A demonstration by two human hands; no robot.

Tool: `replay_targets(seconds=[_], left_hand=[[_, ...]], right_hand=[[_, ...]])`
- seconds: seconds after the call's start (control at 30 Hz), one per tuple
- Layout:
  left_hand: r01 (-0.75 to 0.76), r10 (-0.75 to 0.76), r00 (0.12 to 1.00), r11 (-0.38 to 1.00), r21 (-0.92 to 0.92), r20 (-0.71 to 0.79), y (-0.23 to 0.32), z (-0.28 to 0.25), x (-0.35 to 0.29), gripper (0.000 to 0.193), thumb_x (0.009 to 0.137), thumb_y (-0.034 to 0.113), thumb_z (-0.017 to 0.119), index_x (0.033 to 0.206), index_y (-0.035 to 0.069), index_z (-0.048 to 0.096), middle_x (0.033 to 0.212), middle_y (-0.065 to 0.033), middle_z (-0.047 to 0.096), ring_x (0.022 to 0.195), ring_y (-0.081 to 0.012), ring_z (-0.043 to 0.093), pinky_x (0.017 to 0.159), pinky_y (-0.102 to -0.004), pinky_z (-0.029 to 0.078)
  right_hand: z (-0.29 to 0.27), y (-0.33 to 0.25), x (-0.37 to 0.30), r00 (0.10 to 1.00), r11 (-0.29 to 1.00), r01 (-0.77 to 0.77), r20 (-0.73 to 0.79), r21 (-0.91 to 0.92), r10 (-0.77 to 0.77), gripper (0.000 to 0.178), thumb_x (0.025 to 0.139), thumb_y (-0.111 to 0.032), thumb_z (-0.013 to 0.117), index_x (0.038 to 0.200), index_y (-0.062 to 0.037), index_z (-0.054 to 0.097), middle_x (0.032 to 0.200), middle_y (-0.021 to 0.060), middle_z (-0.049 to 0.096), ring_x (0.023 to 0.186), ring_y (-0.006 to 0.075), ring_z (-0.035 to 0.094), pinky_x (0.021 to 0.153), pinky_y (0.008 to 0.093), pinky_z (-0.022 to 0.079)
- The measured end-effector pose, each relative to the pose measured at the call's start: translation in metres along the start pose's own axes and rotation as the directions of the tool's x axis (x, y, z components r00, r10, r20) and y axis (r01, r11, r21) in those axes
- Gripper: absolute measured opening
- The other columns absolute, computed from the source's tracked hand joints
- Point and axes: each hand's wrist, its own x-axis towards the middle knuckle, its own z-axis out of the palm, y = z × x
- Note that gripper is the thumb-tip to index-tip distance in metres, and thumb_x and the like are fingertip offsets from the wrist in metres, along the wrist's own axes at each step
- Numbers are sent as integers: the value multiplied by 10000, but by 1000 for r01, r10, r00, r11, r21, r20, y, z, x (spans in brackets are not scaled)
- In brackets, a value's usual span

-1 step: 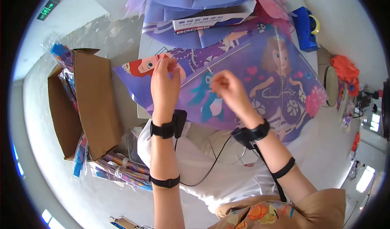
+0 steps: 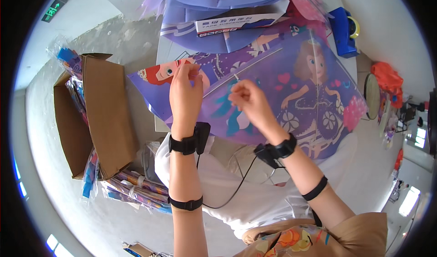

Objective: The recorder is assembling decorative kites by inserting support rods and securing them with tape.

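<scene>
While a tan printed shirt (image 2: 296, 239) and white trousers (image 2: 268, 202) are filling the near side, both bare forearms are showing above them, each wearing black straps. The left hand (image 2: 186, 90) is curling its fingers over a purple printed sheet (image 2: 300, 106), thumb near the fingertips; cannot tell if it's pinching anything. The right hand (image 2: 249, 97) is bending its fingers inward over the sheet's middle, slightly blurred; grip unclear too. Just beyond its fingers a small white piece (image 2: 236, 77) is showing.

The sheet is lying across a white table (image 2: 166, 52), its lower part overlapping the trousers in view. Its right part is displaying a figure in a purple dress; a red-haired face is showing beside the left hand. A thin pale rod (image 2: 261, 62) is running diagonally between the hands and the sheet's upper part.

Farther up, a white carton (image 2: 241, 22) is lying on more purple sheets (image 2: 191, 33). Right of it, a blue tape dispenser (image 2: 342, 31) is holding a yellowish roll (image 2: 355, 28).

Off to the left, a cardboard box (image 2: 109, 115) is standing open, wrapped bundles (image 2: 141, 191) lying beside it. Orange-red material (image 2: 388, 81) is sitting far right; a green sign (image 2: 53, 9) is glowing far left.
</scene>
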Motion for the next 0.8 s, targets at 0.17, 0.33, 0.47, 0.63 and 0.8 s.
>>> replay_targets(seconds=[0.17,0.33,0.47,0.63,0.8], left_hand=[[17,-18,1000,998,53,16,-2,-11,0,183,834,56,612,1013,19,624,907,-109,674,848,-255,644,760,-369,494],[36,-43,996,995,95,72,-2,-6,-1,141,852,84,568,964,21,627,896,-143,671,838,-321,646,728,-397,500],[28,-42,993,992,122,114,-6,-4,-3,130,858,87,546,937,21,625,885,-154,665,841,-351,636,726,-414,500],[-1,-17,990,993,120,142,-8,1,-3,86,845,70,553,884,17,609,853,-146,653,843,-350,627,718,-433,496],[-15,-9,990,985,171,141,-7,3,-1,69,841,69,566,866,17,603,839,-143,642,839,-347,618,716,-438,496]], right_hand=[[42,-4,7,995,991,-11,-96,-135,-2,258,874,-15,655,1071,-11,488,792,63,643,693,116,620,628,239,479],[43,-3,17,989,990,-24,-145,-140,4,326,866,-6,646,1090,4,410,765,110,668,669,146,646,619,273,497],[39,-2,21,981,984,-74,-191,-162,42,283,872,-12,639,1041,5,413,779,130,686,623,155,646,580,282,496],[40,2,19,976,987,-71,-214,-146,39,272,873,-16,637,1025,11,414,782,137,689,620,162,651,575,280,505],[41,4,20,971,989,-66,-237,-134,33,269,859,-12,643,1007,16,420,774,137,677,623,166,658,567,282,515]])
